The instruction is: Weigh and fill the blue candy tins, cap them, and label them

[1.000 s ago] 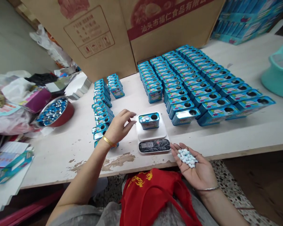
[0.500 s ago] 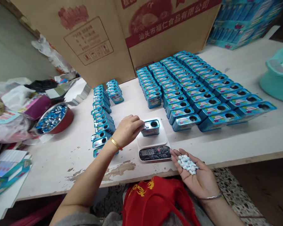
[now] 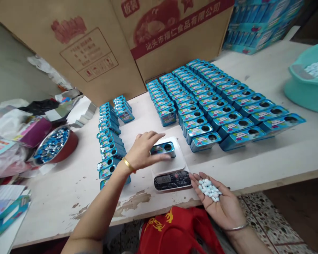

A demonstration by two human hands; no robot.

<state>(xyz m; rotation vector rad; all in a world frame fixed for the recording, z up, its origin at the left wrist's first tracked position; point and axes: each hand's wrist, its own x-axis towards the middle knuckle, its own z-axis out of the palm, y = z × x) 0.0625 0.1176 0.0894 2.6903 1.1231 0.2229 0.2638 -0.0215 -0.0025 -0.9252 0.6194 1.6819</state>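
A small blue candy tin with a round hole in its lid stands upright on the white kitchen scale, whose display is lit. My left hand reaches over it, fingers stretched and spread from the thumb, one on either side of the tin; contact cannot be made out. Palm up to the right of the scale, my right hand holds a pile of white mints in its cupped palm.
Rows of blue tins stand right of the scale; a column of tins, some topped with white mints, stands left. A red bowl holds blue-silver pieces. A turquoise tub contains mints. Cardboard cartons block the back.
My left hand has gone from a pinch at the tin's lid to spread fingers around the tin. My right hand stays palm up with the mints. The view has shifted slightly.
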